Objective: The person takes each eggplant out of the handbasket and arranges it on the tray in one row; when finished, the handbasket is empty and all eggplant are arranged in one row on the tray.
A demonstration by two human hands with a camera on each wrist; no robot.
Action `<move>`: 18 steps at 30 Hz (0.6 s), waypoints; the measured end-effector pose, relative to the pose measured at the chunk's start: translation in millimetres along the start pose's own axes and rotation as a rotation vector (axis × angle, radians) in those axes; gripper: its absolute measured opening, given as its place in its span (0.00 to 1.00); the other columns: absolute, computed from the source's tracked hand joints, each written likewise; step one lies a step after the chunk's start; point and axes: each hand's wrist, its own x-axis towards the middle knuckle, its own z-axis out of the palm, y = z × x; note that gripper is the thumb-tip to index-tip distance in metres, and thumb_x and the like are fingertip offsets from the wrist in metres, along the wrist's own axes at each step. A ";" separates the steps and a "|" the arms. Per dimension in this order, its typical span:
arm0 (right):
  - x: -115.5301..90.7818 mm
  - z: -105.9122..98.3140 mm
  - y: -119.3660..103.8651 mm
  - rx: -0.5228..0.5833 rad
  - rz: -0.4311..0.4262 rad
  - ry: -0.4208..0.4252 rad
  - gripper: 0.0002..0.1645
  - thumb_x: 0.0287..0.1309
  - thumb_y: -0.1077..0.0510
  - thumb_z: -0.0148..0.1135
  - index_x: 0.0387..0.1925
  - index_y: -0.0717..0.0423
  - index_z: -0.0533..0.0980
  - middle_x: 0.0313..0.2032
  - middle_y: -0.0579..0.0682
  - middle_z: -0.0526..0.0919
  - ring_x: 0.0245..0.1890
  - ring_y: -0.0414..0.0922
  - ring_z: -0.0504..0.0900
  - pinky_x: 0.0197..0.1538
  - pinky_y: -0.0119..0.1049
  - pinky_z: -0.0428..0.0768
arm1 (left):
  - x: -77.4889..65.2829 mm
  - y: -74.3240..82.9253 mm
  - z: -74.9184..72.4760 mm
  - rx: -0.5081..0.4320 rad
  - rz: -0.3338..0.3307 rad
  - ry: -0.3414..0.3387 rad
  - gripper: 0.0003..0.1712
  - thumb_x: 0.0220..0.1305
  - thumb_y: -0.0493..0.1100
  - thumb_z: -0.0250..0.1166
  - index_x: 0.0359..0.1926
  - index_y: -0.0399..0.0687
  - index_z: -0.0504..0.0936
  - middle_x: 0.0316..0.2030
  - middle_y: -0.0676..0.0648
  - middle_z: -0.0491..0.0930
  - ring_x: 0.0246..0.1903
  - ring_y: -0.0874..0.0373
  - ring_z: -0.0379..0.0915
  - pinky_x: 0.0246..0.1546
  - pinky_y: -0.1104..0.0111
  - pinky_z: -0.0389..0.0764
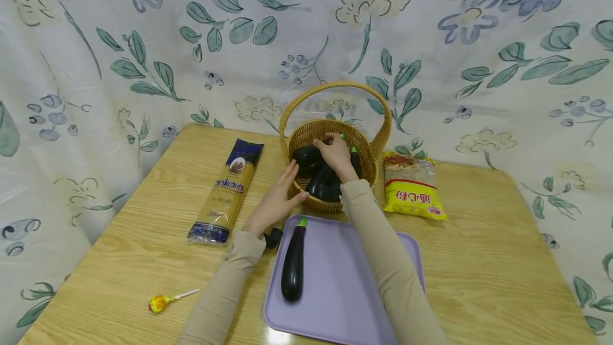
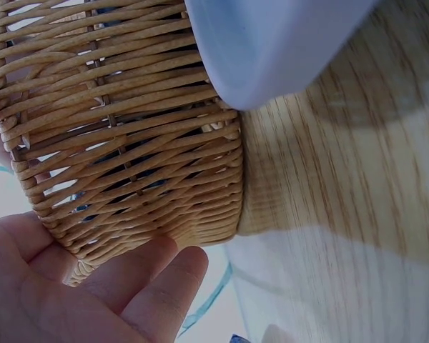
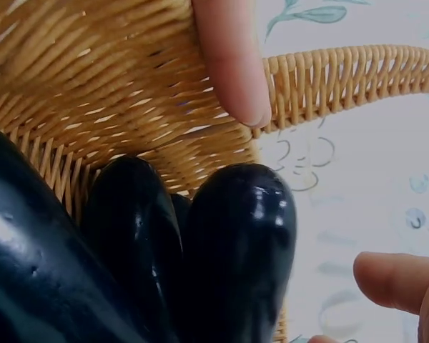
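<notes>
A wicker basket (image 1: pixel 335 207) with a tall handle holds several dark eggplants (image 1: pixel 324 184). My right hand (image 1: pixel 336 154) is inside it, over an eggplant (image 1: pixel 306 158) lying at the left. In the right wrist view, a finger (image 3: pixel 232 64) and the thumb (image 3: pixel 397 279) stand wide apart, with the rounded end of an eggplant (image 3: pixel 239 229) between them, touching neither. My left hand (image 1: pixel 274 201) rests against the basket's left front, its fingers fairly straight along the woven side (image 2: pixel 150 157). Another eggplant (image 1: pixel 293 265) with a green stem lies on the lilac tray (image 1: pixel 335 281).
Left of the basket lies a pack of spaghetti (image 1: pixel 225 190). A yellow food packet (image 1: pixel 414 186) is to its right. A lollipop (image 1: pixel 160 302) lies at the front left of the wooden table (image 1: pixel 493 260). Behind hangs a floral cloth (image 1: pixel 311 25).
</notes>
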 end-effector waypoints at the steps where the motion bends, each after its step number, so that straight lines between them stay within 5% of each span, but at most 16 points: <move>1: 1.2 0.9 0.9 -0.006 -0.002 0.008 0.37 0.66 0.41 0.54 0.70 0.55 0.61 0.67 0.59 0.66 0.67 0.57 0.65 0.67 0.55 0.67 | -0.1 -0.1 0.4 0.001 0.000 0.000 0.47 0.70 0.59 0.55 0.78 0.50 0.41 0.78 0.49 0.36 0.76 0.43 0.39 0.70 0.43 0.55; 6: 7.9 9.6 3.3 -0.041 -0.014 0.057 0.36 0.66 0.44 0.56 0.68 0.57 0.63 0.69 0.60 0.62 0.70 0.59 0.59 0.73 0.59 0.53 | -0.4 -0.6 1.9 -0.009 0.007 0.003 0.47 0.69 0.58 0.56 0.78 0.50 0.41 0.78 0.48 0.36 0.76 0.43 0.39 0.70 0.43 0.56; 12: 13.6 23.0 0.6 -0.039 -0.052 0.056 0.32 0.66 0.45 0.57 0.66 0.55 0.67 0.71 0.60 0.52 0.68 0.60 0.61 0.68 0.56 0.65 | 0.7 -1.8 2.6 -0.017 0.006 0.009 0.46 0.69 0.60 0.54 0.78 0.56 0.40 0.78 0.50 0.36 0.76 0.45 0.38 0.70 0.43 0.56; 18: 17.6 27.7 1.7 -0.044 -0.092 0.024 0.25 0.69 0.49 0.54 0.63 0.54 0.71 0.72 0.56 0.51 0.70 0.58 0.58 0.69 0.57 0.62 | 1.9 -3.0 3.2 -0.012 -0.010 0.003 0.47 0.69 0.61 0.54 0.78 0.54 0.40 0.78 0.53 0.34 0.76 0.46 0.40 0.71 0.45 0.56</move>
